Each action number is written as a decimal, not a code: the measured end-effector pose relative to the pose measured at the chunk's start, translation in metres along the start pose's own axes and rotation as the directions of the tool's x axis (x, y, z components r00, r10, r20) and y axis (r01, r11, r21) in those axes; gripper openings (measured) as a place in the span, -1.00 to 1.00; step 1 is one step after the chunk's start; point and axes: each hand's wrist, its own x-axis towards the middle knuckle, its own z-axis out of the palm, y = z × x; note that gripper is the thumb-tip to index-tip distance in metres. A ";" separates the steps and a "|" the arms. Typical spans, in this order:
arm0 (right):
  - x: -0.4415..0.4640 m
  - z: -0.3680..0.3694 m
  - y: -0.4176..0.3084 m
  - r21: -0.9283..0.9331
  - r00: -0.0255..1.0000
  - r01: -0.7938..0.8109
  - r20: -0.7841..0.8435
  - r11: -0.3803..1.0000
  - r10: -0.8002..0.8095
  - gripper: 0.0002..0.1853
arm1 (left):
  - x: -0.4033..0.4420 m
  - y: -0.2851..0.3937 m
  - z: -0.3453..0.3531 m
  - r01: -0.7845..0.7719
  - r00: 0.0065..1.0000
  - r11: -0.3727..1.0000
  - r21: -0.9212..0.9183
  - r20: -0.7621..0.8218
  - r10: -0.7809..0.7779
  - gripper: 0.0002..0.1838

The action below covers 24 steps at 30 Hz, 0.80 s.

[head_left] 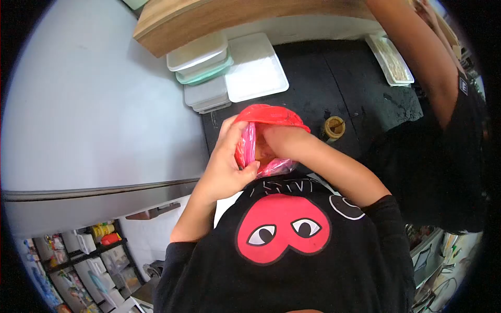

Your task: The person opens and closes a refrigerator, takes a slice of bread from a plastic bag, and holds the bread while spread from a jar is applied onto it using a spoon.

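A red plastic bag (271,112) with a pink, see-through inner layer is held open in front of my chest. My left hand (229,156) grips its left edge, thumb on the near side and fingers round the outside. Deep in the bag's mouth is my right hand (284,141); its fingers are hidden, so what they touch does not show. Something orange-brown shows inside, too unclear to name. To the right of the bag, an open jar (334,128) with brownish contents stands on the black tabletop (308,68).
Lidded containers (201,65) are stacked at the back left beside a white tray (257,68). Another white tray (391,60) holds pale thin sticks at the back right. A person in black (428,167) stands close on my right, an arm reaching forward. A wooden shelf (250,21) overhangs the back.
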 end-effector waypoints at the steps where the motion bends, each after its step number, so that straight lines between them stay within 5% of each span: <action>1: -0.003 -0.003 0.000 0.060 0.996 0.079 -0.033 0.995 -0.077 -0.63 | -0.001 0.002 -0.001 0.004 1.000 1.000 0.010 -0.006 -0.004 -0.24; 7: -0.051 -0.025 -0.008 0.197 0.932 0.360 -0.127 0.912 -0.341 -0.45 | -0.004 0.002 0.002 0.006 1.000 1.000 -0.023 -0.006 -0.007 -0.28; 11: -0.066 -0.022 -0.007 0.152 0.825 0.541 -0.287 0.827 -0.487 -0.71 | -0.002 -0.001 0.003 -0.013 1.000 0.997 -0.080 -0.012 0.012 -0.29; 13: -0.073 -0.017 -0.004 -0.056 0.844 0.427 -0.332 0.903 -0.420 -0.66 | 0.000 0.002 0.003 -0.020 1.000 0.999 -0.029 0.012 0.020 -0.28; 17: -0.072 -0.021 0.005 0.041 0.941 0.331 -0.090 0.943 -0.326 -0.59 | 0.006 0.009 0.000 -0.013 0.997 0.999 0.048 0.072 0.010 -0.26; 20: -0.063 -0.037 -0.001 0.172 0.895 0.410 -0.263 0.896 -0.360 -0.70 | 0.008 0.008 0.000 0.021 0.998 1.000 0.002 0.052 -0.021 -0.26; 24: -0.019 -0.043 0.003 0.068 0.946 0.324 -0.003 0.943 -0.325 -0.72 | 0.013 0.011 0.004 -0.004 0.998 0.999 0.035 0.067 0.001 -0.23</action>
